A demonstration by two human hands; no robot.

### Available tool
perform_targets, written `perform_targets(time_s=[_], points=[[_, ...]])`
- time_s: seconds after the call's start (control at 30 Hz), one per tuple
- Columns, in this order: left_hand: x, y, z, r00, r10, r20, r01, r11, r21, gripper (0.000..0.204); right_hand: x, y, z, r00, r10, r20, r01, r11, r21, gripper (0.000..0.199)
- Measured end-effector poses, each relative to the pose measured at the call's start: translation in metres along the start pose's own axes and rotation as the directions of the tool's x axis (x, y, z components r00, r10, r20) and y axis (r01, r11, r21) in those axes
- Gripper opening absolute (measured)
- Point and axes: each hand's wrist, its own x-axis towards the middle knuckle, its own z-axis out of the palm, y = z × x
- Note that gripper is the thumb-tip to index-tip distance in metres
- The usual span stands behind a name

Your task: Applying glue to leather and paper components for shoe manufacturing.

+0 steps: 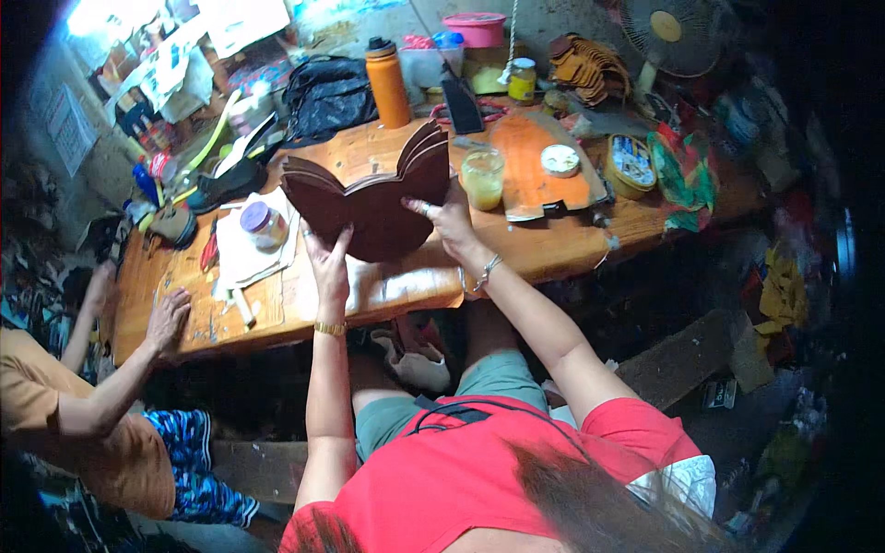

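Between my two hands, above the wooden table, is a stack of dark brown leather pieces (373, 221), cut in a wide curved shape with two raised ends. My left hand (327, 263) grips its lower left part, thumb on the near face. On the right side my right hand (447, 223) closes round it, thumb also in front. Fingers behind the stack are hidden. Several layers show along the upper edges. Left of the stack, a jar with a purple lid (263, 226) stands on white sheets (241, 267). A clear cup of yellowish stuff (482, 180) stands just right of my right hand.
On the wooden table (369, 157) are an orange bottle (387, 85), a black bag (327, 97), an orange board (544, 166), a yellow tub (630, 166) and a black shoe (226, 187). At the left, a co-worker's hand (169, 318) rests on the table edge. A fan (666, 28) stands behind.
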Motion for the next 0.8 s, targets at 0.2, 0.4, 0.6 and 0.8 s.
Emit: perform_targets(time_s=[0.2, 0.4, 0.6, 0.8], points=[[-0.001, -0.009, -0.002, 0.998, 0.03, 0.052, -0.029, 0.999, -0.015, 0.07, -0.005, 0.014, -0.014, 0.976, -0.216, 0.037, 0.218, 0.942, -0.256, 0.101], [0.007, -0.047, -0.016, 0.922, -0.386, 0.023, 0.386, 0.921, -0.057, 0.056, -0.021, 0.029, -0.027, 0.995, 0.009, 0.103, 0.031, 0.927, -0.375, 0.115], [0.008, -0.051, -0.024, 0.928, -0.349, 0.128, 0.34, 0.936, 0.09, 0.057, -0.057, -0.031, -0.042, 0.894, 0.366, 0.257, -0.148, 0.784, -0.603, 0.118], [0.002, -0.048, -0.021, 0.917, -0.397, -0.039, 0.39, 0.873, 0.292, 0.058, -0.023, -0.156, -0.099, 0.903, 0.261, 0.342, 0.017, 0.772, -0.636, 0.07]])
